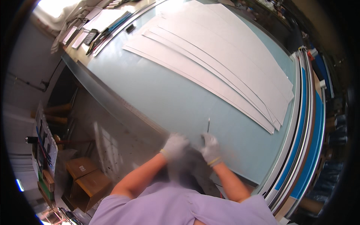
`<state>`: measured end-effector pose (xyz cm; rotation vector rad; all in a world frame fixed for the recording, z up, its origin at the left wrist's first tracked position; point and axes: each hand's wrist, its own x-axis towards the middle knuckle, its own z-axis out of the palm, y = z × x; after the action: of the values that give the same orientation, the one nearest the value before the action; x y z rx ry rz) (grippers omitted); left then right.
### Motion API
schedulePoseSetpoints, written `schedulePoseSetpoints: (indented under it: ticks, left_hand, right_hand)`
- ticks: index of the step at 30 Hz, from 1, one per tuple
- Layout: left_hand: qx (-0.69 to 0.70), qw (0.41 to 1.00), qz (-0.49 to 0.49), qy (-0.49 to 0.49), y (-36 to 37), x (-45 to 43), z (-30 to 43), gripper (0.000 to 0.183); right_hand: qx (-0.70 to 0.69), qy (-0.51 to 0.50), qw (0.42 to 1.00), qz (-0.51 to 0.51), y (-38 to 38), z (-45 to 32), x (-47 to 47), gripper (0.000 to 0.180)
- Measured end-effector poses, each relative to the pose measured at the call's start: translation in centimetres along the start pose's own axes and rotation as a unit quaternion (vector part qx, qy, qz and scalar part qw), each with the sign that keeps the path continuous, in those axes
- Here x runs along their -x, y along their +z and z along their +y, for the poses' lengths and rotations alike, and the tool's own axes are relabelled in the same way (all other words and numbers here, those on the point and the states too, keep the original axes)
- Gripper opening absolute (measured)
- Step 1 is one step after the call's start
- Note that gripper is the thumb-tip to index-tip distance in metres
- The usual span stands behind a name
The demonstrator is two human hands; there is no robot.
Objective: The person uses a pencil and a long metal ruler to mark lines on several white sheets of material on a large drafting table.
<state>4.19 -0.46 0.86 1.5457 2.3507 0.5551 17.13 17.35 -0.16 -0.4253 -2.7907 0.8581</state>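
Note:
My left hand [175,144], in a white glove with a yellow cuff edge, is at the near edge of a pale blue-green table [135,81]. It is blurred, and its fingers cannot be made out. My right hand [211,147], gloved the same way, is over the table's near edge with its fingers curled. Just beyond it a thin dark pen-like tool [208,125] with a light tip points away from me; whether the hand holds it cannot be told. Large white sheets [219,53] lie fanned and overlapping across the far part of the table.
Long metal rails with blue strips [299,112] run along the right side. A calculator [90,37], papers [105,19] and a small black block [130,28] are at the far left. Brown cardboard boxes [92,182] and a board holding tools [46,143] stand at left, below table height.

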Motion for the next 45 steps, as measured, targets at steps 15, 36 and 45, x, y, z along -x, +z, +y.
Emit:
schedulePoseSetpoints:
  ticks: [15,36,45]
  left_hand:
    - [0.463,0.764,0.340,-0.293,-20.3,-12.0,-40.9,0.024]
    - [0.801,0.501,0.234,-0.231,-21.9,-21.8,-47.1,0.083]
    - [0.662,0.679,0.073,-0.308,-12.6,-27.5,-30.2,0.045]
  right_hand:
    - [0.240,0.073,0.962,0.108,4.8,-4.2,1.5,0.067]
    - [0.273,0.133,0.952,0.037,5.1,-5.3,1.6,0.054]
    - [0.306,0.165,0.938,0.008,5.6,-4.5,2.2,0.054]
